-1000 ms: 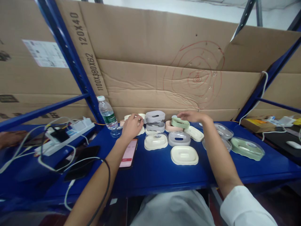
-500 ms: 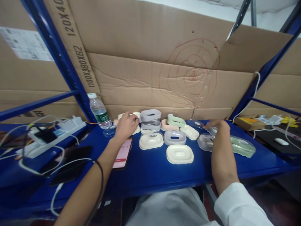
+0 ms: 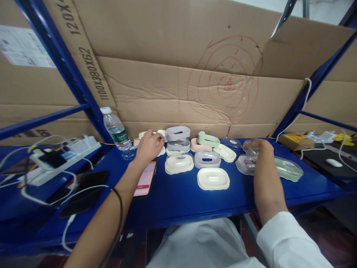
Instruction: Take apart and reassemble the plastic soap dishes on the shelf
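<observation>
My left hand (image 3: 150,146) reaches to the back left, its fingers curled down among cream-coloured plastic parts (image 3: 161,151). Whatever is between its fingertips is hidden. My right hand (image 3: 262,144) grips a clear plastic cover (image 3: 249,147) above the table at the right, its fingers partly hidden behind the wrist. Just in front of that hand lies a greyish tray with a clear cover (image 3: 245,165). Beside the forearm sits a green tray under a clear cover (image 3: 288,169). Between my hands are stacked grey oval rings (image 3: 177,133), a green ring (image 3: 209,140) and a cream oval dish (image 3: 213,178).
A water bottle (image 3: 117,130) stands behind my left forearm, and a lit phone (image 3: 145,180) lies next to it. A power strip (image 3: 64,160) with tangled cables is at the left. A cardboard wall (image 3: 156,89) closes the back; blue posts (image 3: 315,82) frame it.
The view has tilted slightly, so the table things sit a little higher. The clear cover in my right hand has come lower and more into sight. My left hand stays by the cream parts.
</observation>
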Tool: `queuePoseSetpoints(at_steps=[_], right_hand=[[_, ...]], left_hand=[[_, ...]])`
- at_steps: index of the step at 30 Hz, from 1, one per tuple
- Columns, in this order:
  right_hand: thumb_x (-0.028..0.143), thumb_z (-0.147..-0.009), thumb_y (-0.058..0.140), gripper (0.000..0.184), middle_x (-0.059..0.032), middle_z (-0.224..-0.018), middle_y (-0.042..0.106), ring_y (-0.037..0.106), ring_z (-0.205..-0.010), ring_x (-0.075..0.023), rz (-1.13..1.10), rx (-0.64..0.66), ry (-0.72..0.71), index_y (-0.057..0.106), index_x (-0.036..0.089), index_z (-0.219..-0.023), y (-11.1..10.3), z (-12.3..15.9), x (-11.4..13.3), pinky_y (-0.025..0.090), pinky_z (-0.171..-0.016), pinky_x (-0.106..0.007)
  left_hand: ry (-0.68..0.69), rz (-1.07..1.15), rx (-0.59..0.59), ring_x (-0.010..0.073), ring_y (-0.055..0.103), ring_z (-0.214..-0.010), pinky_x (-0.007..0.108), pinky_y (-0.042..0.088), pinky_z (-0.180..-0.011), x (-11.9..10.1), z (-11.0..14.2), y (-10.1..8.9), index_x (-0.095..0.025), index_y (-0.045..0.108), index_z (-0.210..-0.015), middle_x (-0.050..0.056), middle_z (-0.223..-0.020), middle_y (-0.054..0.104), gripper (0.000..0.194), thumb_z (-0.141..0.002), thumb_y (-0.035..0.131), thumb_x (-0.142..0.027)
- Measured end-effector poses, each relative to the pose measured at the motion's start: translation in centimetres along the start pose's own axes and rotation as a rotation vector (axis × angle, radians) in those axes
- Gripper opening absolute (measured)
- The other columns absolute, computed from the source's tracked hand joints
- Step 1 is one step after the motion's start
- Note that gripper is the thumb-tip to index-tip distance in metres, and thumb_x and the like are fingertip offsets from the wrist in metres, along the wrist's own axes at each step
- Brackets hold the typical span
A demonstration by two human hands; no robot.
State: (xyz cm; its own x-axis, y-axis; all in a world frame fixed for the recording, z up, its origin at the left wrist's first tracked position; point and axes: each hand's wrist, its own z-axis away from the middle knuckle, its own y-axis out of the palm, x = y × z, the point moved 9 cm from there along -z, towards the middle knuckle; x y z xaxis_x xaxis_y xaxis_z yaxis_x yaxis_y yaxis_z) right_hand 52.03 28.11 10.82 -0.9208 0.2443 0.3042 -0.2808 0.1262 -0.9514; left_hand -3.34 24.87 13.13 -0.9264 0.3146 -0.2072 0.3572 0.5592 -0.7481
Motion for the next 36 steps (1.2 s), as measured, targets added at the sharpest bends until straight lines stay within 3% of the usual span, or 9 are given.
queuePoseSetpoints(at_steps=[5, 7, 10, 14, 17, 22, 26, 30, 36], right_hand=[[0.043, -0.073, 0.085, 0.05, -0.0351, -0.106, 0.072, 0.073, -0.082, -0.0321, -0.013, 0.054, 0.146, 0.073, 0.008, -0.107, 0.1, 0.0, -1.6, 0.049, -0.066, -0.044], [0.042, -0.078, 0.082, 0.065, -0.0386, -0.122, 0.067, 0.072, -0.094, -0.031, -0.054, 0.027, 0.121, 0.065, 0.005, -0.129, -0.6, -0.1, -0.9, 0.05, -0.071, -0.041], [0.037, -0.085, 0.078, 0.08, -0.0342, -0.137, 0.061, 0.069, -0.11, -0.0265, -0.142, 0.009, -0.012, 0.046, 0.006, -0.152, -1.4, -0.5, 2.1, 0.05, -0.082, -0.033], [0.033, -0.085, 0.078, 0.088, -0.0203, -0.15, 0.057, 0.061, -0.128, -0.024, -0.255, 0.005, -0.252, 0.034, 0.016, -0.159, -2.1, -0.5, 8.8, 0.049, -0.1, -0.028], [0.033, -0.077, 0.083, 0.094, -0.0103, -0.151, 0.056, 0.056, -0.134, -0.0277, -0.311, 0.021, -0.482, 0.036, 0.025, -0.157, -1.8, 1.0, 15.6, 0.048, -0.11, -0.034], [0.038, -0.072, 0.084, 0.096, -0.0094, -0.152, 0.052, 0.056, -0.132, -0.032, -0.402, 0.231, -0.979, 0.037, 0.025, -0.154, 1.6, 8.7, 27.9, 0.046, -0.115, -0.044], [0.041, -0.077, 0.083, 0.088, -0.0067, -0.155, 0.049, 0.049, -0.142, -0.0273, -0.539, 0.329, -1.202, 0.039, 0.029, -0.152, 3.3, 14.3, 33.3, 0.04, -0.121, -0.042], [0.048, -0.082, 0.081, 0.083, -0.006, -0.158, 0.048, 0.047, -0.146, -0.0253, -0.636, 0.375, -1.196, 0.042, 0.031, -0.153, 3.8, 14.9, 34.2, 0.037, -0.123, -0.04], [0.052, -0.079, 0.082, 0.106, -0.0141, -0.17, 0.034, 0.038, -0.154, -0.0339, -0.486, 0.157, -0.994, 0.027, 0.022, -0.164, 2.8, 8.2, 29.4, 0.029, -0.127, -0.049]], left_hand=[[0.017, 0.03, 0.005, 0.0332, 0.063, -0.118, 0.046, 0.051, -0.102, -0.2, 0.0, 0.1, -0.023, 0.076, -0.105, 0.013, -0.135, 0.061, 0.026, -0.095, 0.054, -0.033], [0.016, 0.052, 0.004, 0.034, 0.063, -0.118, 0.047, 0.051, -0.102, -0.3, 0.0, 0.1, -0.022, 0.076, -0.105, 0.014, -0.135, 0.061, 0.026, -0.095, 0.054, -0.033], [0.012, 0.1, -0.004, 0.0348, 0.063, -0.119, 0.048, 0.05, -0.103, -0.4, 0.0, -0.2, -0.022, 0.076, -0.104, 0.014, -0.134, 0.061, 0.026, -0.095, 0.054, -0.033], [0.033, 0.213, -0.027, 0.0334, 0.062, -0.124, 0.047, 0.047, -0.109, -1.1, 0.1, -0.9, -0.022, 0.073, -0.113, 0.013, -0.133, 0.063, 0.028, -0.096, 0.054, -0.034], [0.061, 0.336, -0.034, 0.0314, 0.062, -0.125, 0.046, 0.046, -0.112, -2.2, 0.3, -1.3, -0.021, 0.068, -0.125, 0.013, -0.133, 0.064, 0.034, -0.098, 0.054, -0.036], [0.106, 0.624, 0.076, 0.0243, 0.072, -0.105, 0.038, 0.059, -0.089, -4.8, 0.6, 0.2, -0.021, 0.048, -0.149, 0.015, -0.137, 0.067, 0.062, -0.096, 0.061, -0.052], [0.158, 0.88, 0.185, 0.0283, 0.064, -0.131, 0.04, 0.056, -0.101, -6.4, 0.7, 0.9, -0.024, 0.043, -0.154, 0.017, -0.155, 0.056, 0.082, -0.087, 0.072, -0.062], [0.135, 1.001, 0.223, 0.0315, 0.058, -0.138, 0.045, 0.051, -0.11, -6.2, 0.6, 0.4, -0.023, 0.055, -0.146, 0.015, -0.152, 0.059, 0.077, -0.084, 0.077, -0.062], [0.048, 1.031, 0.215, 0.0302, 0.065, -0.127, 0.045, 0.054, -0.107, -4.9, 0.3, 0.5, -0.021, 0.059, -0.142, 0.014, -0.142, 0.066, 0.073, -0.082, 0.081, -0.056]])
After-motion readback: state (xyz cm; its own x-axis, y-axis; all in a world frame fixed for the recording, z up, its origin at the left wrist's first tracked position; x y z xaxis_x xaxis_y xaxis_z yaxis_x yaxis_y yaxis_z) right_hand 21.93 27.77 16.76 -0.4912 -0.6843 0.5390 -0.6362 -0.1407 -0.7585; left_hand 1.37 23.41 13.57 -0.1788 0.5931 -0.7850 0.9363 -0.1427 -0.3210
